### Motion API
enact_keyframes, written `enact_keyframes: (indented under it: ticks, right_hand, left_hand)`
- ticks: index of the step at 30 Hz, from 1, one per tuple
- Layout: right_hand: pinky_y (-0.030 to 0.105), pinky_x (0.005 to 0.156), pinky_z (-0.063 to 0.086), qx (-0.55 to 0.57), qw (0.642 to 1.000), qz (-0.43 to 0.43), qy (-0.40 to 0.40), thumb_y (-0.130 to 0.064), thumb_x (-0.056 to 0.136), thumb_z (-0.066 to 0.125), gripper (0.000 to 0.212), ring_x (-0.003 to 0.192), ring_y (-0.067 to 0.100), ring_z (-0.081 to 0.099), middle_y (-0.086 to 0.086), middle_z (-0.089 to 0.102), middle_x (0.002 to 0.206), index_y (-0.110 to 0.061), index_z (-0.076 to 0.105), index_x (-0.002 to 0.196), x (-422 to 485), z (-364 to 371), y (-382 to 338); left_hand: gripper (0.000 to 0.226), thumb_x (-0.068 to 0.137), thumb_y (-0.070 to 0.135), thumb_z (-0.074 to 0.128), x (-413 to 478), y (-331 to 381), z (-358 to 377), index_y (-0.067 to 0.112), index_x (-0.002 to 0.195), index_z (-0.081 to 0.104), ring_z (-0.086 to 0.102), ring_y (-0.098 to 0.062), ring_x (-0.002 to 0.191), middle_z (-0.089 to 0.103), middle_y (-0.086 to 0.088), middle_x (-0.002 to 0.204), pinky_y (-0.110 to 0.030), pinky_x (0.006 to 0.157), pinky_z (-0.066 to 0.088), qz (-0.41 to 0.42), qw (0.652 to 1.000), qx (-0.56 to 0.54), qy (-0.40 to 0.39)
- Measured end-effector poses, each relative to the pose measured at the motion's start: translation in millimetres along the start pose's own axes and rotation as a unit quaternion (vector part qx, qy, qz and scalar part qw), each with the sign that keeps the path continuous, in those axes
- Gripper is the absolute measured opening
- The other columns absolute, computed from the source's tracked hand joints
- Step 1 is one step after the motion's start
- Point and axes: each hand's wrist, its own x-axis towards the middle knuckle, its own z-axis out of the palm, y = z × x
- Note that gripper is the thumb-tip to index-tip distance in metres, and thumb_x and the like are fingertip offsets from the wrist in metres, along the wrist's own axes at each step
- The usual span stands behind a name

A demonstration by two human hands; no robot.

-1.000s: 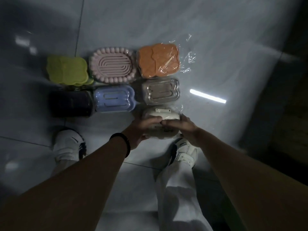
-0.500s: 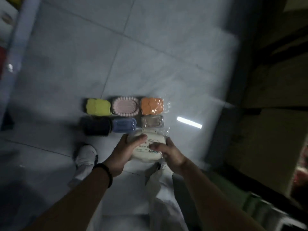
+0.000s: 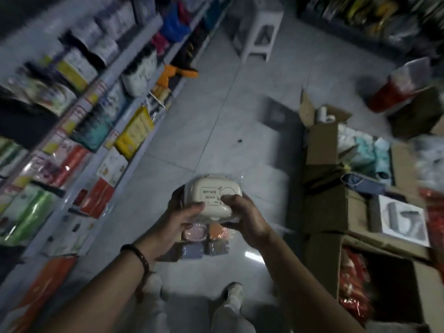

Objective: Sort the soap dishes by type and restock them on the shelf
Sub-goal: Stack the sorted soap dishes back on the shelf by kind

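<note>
Holding position over the aisle. I am gripping a cream soap dish (image 3: pixel 212 197), wrapped in clear film, with both hands at chest height above the floor (image 3: pixel 192 131). My left hand (image 3: pixel 179 219) is curling around its near-left edge, thumb lying across the lid; a dark bracelet (image 3: pixel 138 254) is sitting on that wrist. My right hand (image 3: pixel 245 216) is clasping the right edge, thumb pressing on the lid near a printed outline. The lid is facing up, tilting slightly toward me.

Below the dish, partly hidden by my hands, the other soap dishes are lying together on the tiles: a pink one (image 3: pixel 194 233), an orange one (image 3: pixel 218 230), a blue one (image 3: pixel 192 251) and a grey one (image 3: pixel 216 247), touching one another in two rows. Detail is blurring there.

The shelf (image 3: pixel 79 109) is running along my left, packed with boxed and bagged goods, too smeared to read. Open cardboard boxes (image 3: pixel 336 205) are standing to my right, one showing red packets. A white stool (image 3: pixel 260 32) is standing far up the aisle. My white shoes (image 3: pixel 234 293) are showing at the bottom edge.
</note>
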Motion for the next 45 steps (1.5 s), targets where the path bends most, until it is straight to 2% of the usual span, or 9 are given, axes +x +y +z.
enact_keyframes:
  ticks: [5,12,16,23,29,34,37,42,45]
  right_hand:
    - [0.057,0.102,0.051,-0.01,1.0,-0.026,0.0,-0.052,0.07,0.067,0.057,0.116,0.031,0.068,0.001,0.074,0.121,-0.04,0.06,0.126,-45,69,-67]
    - [0.055,0.107,0.047,-0.029,0.998,-0.026,-0.054,-0.055,0.073,0.066,0.057,0.114,0.028,0.069,-0.006,0.078,0.112,-0.032,0.067,0.126,-45,117,-116]
    - [0.05,0.103,0.049,-0.055,0.992,-0.018,-0.113,-0.055,0.088,0.062,0.043,0.115,0.025,0.068,-0.012,0.079,0.107,-0.035,0.067,0.126,-40,142,-130]
    - [0.042,0.085,0.051,-0.125,0.964,-0.052,-0.228,-0.067,0.081,0.063,0.053,0.11,0.022,0.071,-0.009,0.079,0.112,-0.036,0.069,0.124,-39,193,-144]
    - [0.046,0.09,0.057,-0.147,0.947,-0.082,-0.274,-0.065,0.086,0.064,0.045,0.107,0.025,0.073,-0.007,0.079,0.112,-0.039,0.069,0.122,-39,245,-143]
    - [0.043,0.087,0.057,-0.155,0.937,-0.103,-0.295,-0.066,0.079,0.069,0.059,0.111,0.026,0.07,-0.004,0.078,0.116,-0.035,0.065,0.129,-23,295,-154]
    - [0.041,0.084,0.055,-0.164,0.933,-0.104,-0.303,-0.056,0.089,0.068,0.046,0.109,0.024,0.07,-0.003,0.078,0.117,-0.032,0.066,0.128,-14,333,-164]
    - [0.035,0.081,0.055,-0.195,0.92,-0.122,-0.318,-0.049,0.094,0.063,0.037,0.091,0.022,0.072,0.001,0.081,0.1,-0.022,0.072,0.118,3,395,-179]
    - [0.029,0.073,0.055,-0.208,0.91,-0.123,-0.336,-0.043,0.097,0.06,0.033,0.081,0.02,0.074,0.005,0.081,0.096,-0.017,0.073,0.113,16,422,-189]
  left_hand:
    - [0.092,0.068,0.056,0.083,-70,72,-29,0.055,0.149,0.041,0.064,-0.015,0.128,0.067,0.019,0.137,-0.045,0.097,0.052,0.081,0.995,0.052,0.023]
    - [0.088,0.077,0.023,0.095,-111,100,-50,0.052,0.143,0.046,0.06,-0.001,0.129,0.061,0.022,0.141,-0.027,0.101,0.055,0.199,0.952,0.172,0.155]
    - [0.079,0.084,0.017,0.09,-127,97,-58,0.043,0.146,0.049,0.062,0.001,0.125,0.064,0.022,0.138,-0.025,0.099,0.056,0.229,0.924,0.155,0.263]
    - [0.072,0.089,0.014,0.086,-164,85,-57,0.03,0.149,0.05,0.069,-0.006,0.121,0.069,0.015,0.137,-0.024,0.092,0.06,0.267,0.874,0.093,0.396]
    - [0.058,0.097,0.012,0.076,-189,90,-78,0.046,0.137,0.051,0.067,0.006,0.114,0.068,0.036,0.124,-0.016,0.081,0.059,0.279,0.839,0.084,0.46]
    - [0.059,0.092,0.01,0.08,-182,98,-125,0.023,0.143,0.054,0.069,-0.003,0.117,0.062,-0.001,0.139,-0.019,0.087,0.06,0.296,0.788,0.06,0.536]
    - [0.06,0.094,0.007,0.077,-185,110,-158,0.021,0.147,0.051,0.067,-0.004,0.121,0.065,0.004,0.139,-0.019,0.089,0.06,0.31,0.779,0.033,0.545]
    - [0.052,0.093,0.011,0.079,-177,134,-210,0.025,0.135,0.051,0.069,0.002,0.112,0.069,0.01,0.129,-0.022,0.088,0.061,0.316,0.755,-0.022,0.575]
    - [0.05,0.09,0.017,0.082,-174,142,-236,0.02,0.132,0.055,0.07,-0.01,0.114,0.07,0.004,0.126,-0.043,0.096,0.063,0.312,0.759,-0.063,0.568]
